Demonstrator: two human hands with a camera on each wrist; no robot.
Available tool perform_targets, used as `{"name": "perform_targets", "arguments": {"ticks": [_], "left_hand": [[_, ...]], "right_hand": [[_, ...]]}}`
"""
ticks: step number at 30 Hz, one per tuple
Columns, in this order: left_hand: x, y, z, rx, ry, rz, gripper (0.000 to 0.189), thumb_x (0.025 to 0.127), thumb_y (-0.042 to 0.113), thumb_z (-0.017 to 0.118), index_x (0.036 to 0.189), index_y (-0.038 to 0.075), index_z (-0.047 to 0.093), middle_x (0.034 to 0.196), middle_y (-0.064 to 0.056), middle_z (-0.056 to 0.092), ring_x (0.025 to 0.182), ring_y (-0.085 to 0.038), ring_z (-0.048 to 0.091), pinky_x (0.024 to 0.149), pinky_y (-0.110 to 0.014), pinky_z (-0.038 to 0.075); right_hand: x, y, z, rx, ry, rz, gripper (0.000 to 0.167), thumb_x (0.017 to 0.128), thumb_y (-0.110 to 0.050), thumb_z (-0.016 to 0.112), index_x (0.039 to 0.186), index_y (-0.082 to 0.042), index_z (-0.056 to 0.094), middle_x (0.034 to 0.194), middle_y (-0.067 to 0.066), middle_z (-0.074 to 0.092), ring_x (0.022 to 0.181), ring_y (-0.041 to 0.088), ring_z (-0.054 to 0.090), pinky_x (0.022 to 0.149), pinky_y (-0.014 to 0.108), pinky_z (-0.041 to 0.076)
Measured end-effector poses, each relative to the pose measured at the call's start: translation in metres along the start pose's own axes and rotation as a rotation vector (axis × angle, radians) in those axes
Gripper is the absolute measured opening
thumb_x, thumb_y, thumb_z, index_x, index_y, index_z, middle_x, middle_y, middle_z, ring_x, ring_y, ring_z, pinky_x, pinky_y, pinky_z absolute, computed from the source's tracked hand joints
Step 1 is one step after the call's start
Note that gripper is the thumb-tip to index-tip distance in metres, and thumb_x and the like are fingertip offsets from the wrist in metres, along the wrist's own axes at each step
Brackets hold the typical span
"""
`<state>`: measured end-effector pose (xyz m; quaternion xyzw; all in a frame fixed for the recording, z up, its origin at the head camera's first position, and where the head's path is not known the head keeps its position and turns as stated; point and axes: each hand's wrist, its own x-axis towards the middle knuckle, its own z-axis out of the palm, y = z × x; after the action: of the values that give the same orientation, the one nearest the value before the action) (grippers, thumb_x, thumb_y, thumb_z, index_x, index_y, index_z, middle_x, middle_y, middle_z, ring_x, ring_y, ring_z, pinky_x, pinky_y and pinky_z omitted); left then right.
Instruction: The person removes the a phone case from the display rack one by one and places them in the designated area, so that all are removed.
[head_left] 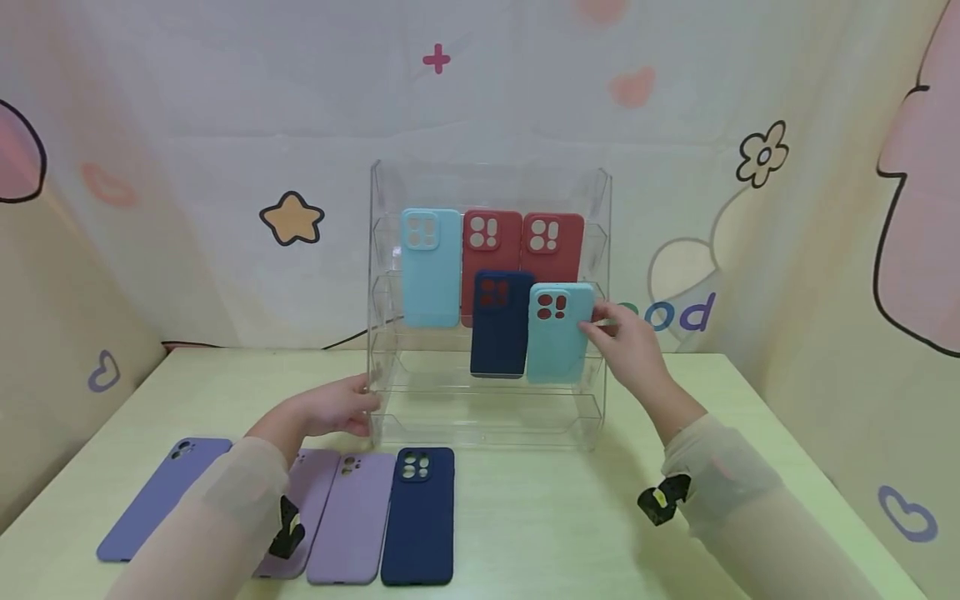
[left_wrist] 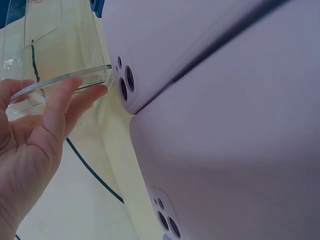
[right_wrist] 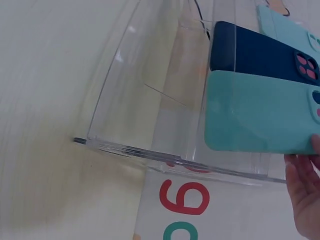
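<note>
My right hand [head_left: 628, 342] raised, pinching turquoise case [head_left: 557, 350] by right edge; left hand [head_left: 336, 407] low, gripping left side of clear rack [head_left: 487, 421].

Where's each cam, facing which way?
Head: on the head, forward and down at the clear rack; left hand, right hand, sleeves show.
Left wrist: on that wrist, facing lilac cases and the rack's side; left hand shows.
Right wrist: on that wrist, facing the held turquoise case; right hand shows partly.
Shared by head and right wrist: turquoise case.
</note>
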<state>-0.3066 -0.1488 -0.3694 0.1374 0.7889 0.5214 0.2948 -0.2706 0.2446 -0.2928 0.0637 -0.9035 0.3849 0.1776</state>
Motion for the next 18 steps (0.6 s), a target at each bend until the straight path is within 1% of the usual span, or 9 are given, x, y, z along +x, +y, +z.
{"name": "perform_targets", "arguments": {"ticks": [2,4,6,8,10,12,14,16,18], "left_hand": [[0.0,-0.001,0.001,-0.008,0.006,-0.006,0.07,0.096,0.009,0.039,0.148,0.004,-0.009,0.146,-0.036,0.008,0.078,-0.019,0.052,0.073,-0.031,0.049],[0.001,-0.002,0.002,-0.011,0.003,-0.003,0.072,0.096,0.009,0.04,0.148,0.004,-0.009,0.146,-0.035,0.008,0.07,-0.018,0.048,0.071,-0.03,0.049],[0.001,-0.003,0.002,-0.018,0.001,0.001,0.072,0.096,0.009,0.041,0.148,0.004,-0.009,0.146,-0.035,0.01,0.071,-0.018,0.049,0.071,-0.03,0.048],[0.0,-0.004,0.002,-0.019,0.004,0.005,0.072,0.096,0.01,0.041,0.148,0.003,-0.008,0.145,-0.034,0.014,0.075,-0.019,0.051,0.071,-0.03,0.049],[0.0,-0.004,0.001,-0.02,0.016,0.003,0.071,0.096,0.01,0.04,0.148,0.003,-0.007,0.144,-0.033,0.018,0.08,-0.02,0.053,0.072,-0.031,0.049],[-0.001,-0.004,0.0,-0.006,0.022,0.003,0.07,0.097,0.01,0.04,0.148,0.004,-0.007,0.144,-0.034,0.017,0.083,-0.021,0.054,0.072,-0.031,0.049],[-0.001,-0.003,0.0,0.005,0.025,0.003,0.07,0.096,0.01,0.04,0.148,0.003,-0.007,0.144,-0.035,0.016,0.086,-0.022,0.054,0.072,-0.031,0.049],[-0.001,-0.003,0.0,0.012,0.022,0.003,0.07,0.096,0.01,0.04,0.148,0.003,-0.006,0.145,-0.035,0.014,0.089,-0.023,0.055,0.072,-0.031,0.05],[0.0,-0.002,0.0,0.008,0.02,-0.001,0.07,0.096,0.01,0.041,0.148,0.003,-0.005,0.144,-0.034,0.018,0.092,-0.024,0.055,0.073,-0.031,0.05]], "right_hand": [[0.001,0.003,-0.002,0.018,0.005,-0.009,0.029,0.093,-0.019,0.058,0.116,-0.001,0.059,0.111,0.017,0.061,0.103,0.034,0.06,0.086,0.048,0.047],[0.002,0.005,-0.005,0.027,0.032,-0.029,0.03,0.093,-0.018,0.058,0.117,0.001,0.059,0.109,0.018,0.063,0.102,0.033,0.06,0.087,0.047,0.047],[0.003,0.006,-0.007,0.042,0.079,-0.06,0.03,0.092,-0.015,0.059,0.117,0.003,0.061,0.107,0.019,0.065,0.099,0.031,0.062,0.086,0.045,0.048],[0.004,0.005,-0.011,0.072,0.121,-0.078,0.032,0.092,-0.014,0.06,0.117,0.004,0.061,0.106,0.019,0.065,0.096,0.028,0.063,0.083,0.039,0.05],[0.004,0.002,-0.015,0.109,0.157,-0.082,0.034,0.092,-0.015,0.06,0.119,0.004,0.06,0.107,0.018,0.066,0.092,0.022,0.063,0.08,0.03,0.051],[0.002,-0.002,-0.02,0.146,0.178,-0.075,0.036,0.092,-0.018,0.06,0.121,0.004,0.06,0.108,0.018,0.065,0.088,0.016,0.063,0.077,0.021,0.05],[-0.001,-0.006,-0.026,0.173,0.189,-0.07,0.038,0.092,-0.019,0.06,0.122,0.004,0.059,0.108,0.019,0.065,0.083,0.008,0.062,0.075,0.015,0.048],[-0.004,-0.008,-0.031,0.192,0.203,-0.07,0.038,0.092,-0.02,0.06,0.121,0.005,0.059,0.107,0.02,0.065,0.078,0.002,0.061,0.073,0.013,0.048],[-0.008,-0.011,-0.035,0.21,0.214,-0.076,0.039,0.091,-0.02,0.06,0.121,0.006,0.059,0.105,0.019,0.065,0.077,0.0,0.061,0.073,0.013,0.048]]}}
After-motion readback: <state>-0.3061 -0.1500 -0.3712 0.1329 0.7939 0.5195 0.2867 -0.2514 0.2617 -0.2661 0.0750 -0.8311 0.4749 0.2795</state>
